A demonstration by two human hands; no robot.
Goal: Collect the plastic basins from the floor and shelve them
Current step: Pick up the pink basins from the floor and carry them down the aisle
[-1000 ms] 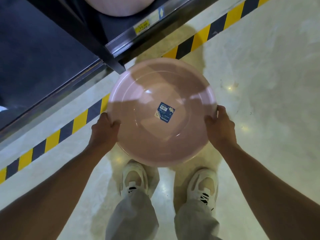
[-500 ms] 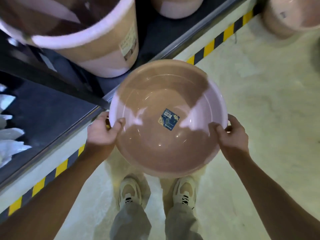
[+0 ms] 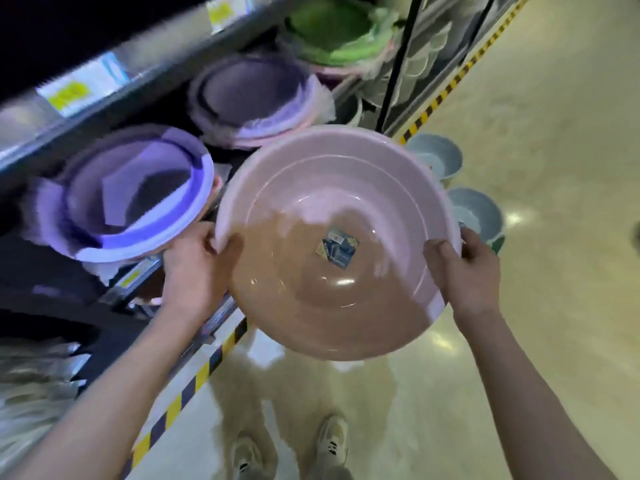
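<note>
I hold a round pink plastic basin (image 3: 332, 188) with a blue label inside it, level at about waist height beside the shelf. My left hand (image 3: 194, 265) grips its left rim and my right hand (image 3: 467, 271) grips its right rim. On the shelf to the left stand a stack of purple basins (image 3: 138, 192) and a second purple stack (image 3: 252, 95) behind it. Two grey-blue basins (image 3: 436, 157) (image 3: 479, 211) sit on the floor just past the pink one.
The shelf edge (image 3: 104, 81) carries yellow price tags. Green basins (image 3: 336, 32) are stacked further along. A yellow and black striped strip (image 3: 194, 382) marks the shelf base. Pale glossy floor (image 3: 554, 168) stretches to the right. My shoes (image 3: 329, 441) are below.
I have lifted the pink basin from low near the floor up to shelf height, and my view has swung up to show the purple stacks and the floor basins.
</note>
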